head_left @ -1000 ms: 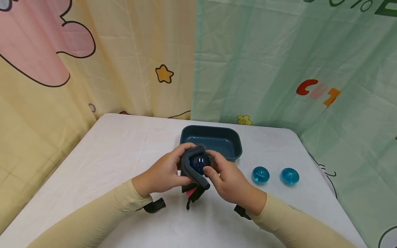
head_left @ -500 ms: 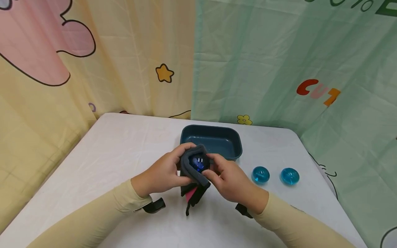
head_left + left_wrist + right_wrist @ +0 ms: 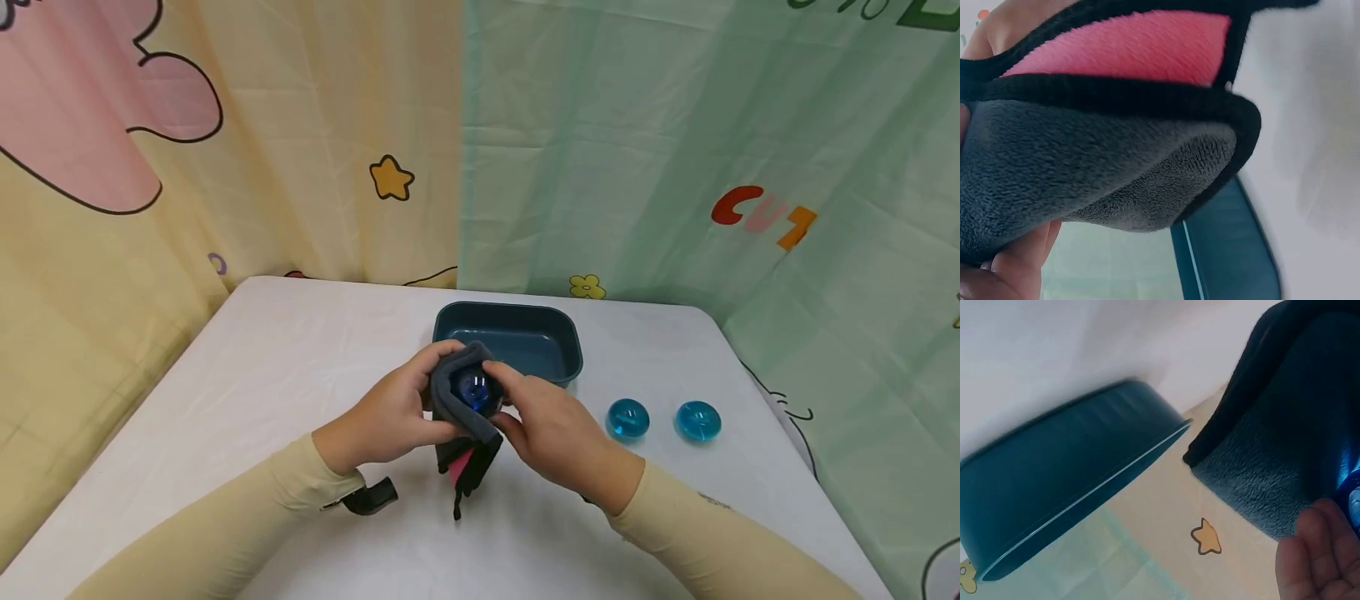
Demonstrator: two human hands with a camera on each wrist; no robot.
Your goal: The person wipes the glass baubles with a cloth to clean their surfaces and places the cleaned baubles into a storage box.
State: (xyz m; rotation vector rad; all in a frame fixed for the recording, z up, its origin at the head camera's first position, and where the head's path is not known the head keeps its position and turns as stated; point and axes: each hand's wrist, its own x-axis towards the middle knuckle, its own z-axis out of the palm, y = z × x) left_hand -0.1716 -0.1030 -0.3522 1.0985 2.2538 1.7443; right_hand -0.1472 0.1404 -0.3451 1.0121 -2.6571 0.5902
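Observation:
In the head view, my left hand (image 3: 386, 423) grips a folded towel (image 3: 445, 402), grey with black edging, that wraps around the left side of a dark blue glassy ball (image 3: 474, 388). A pink inner face of the towel (image 3: 1141, 47) shows in the left wrist view. My right hand (image 3: 562, 427) holds the ball from its right side, thumb low and forefinger at its upper right edge. In the right wrist view, its fingers (image 3: 1316, 550) lie close against the ball (image 3: 1355, 503) and towel (image 3: 1254, 481). The ball's far side is hidden.
Just behind the hands stands a dark teal rectangular bin (image 3: 517, 329). Two clear light-blue balls (image 3: 628, 419) rest on the white-covered table to the right of my right hand. Printed curtains hang behind the table.
Against the towel, my right fingers have shifted over the ball, the forefinger coming higher on its upper right edge. The left hand keeps its grip, and the head view has shifted slightly.

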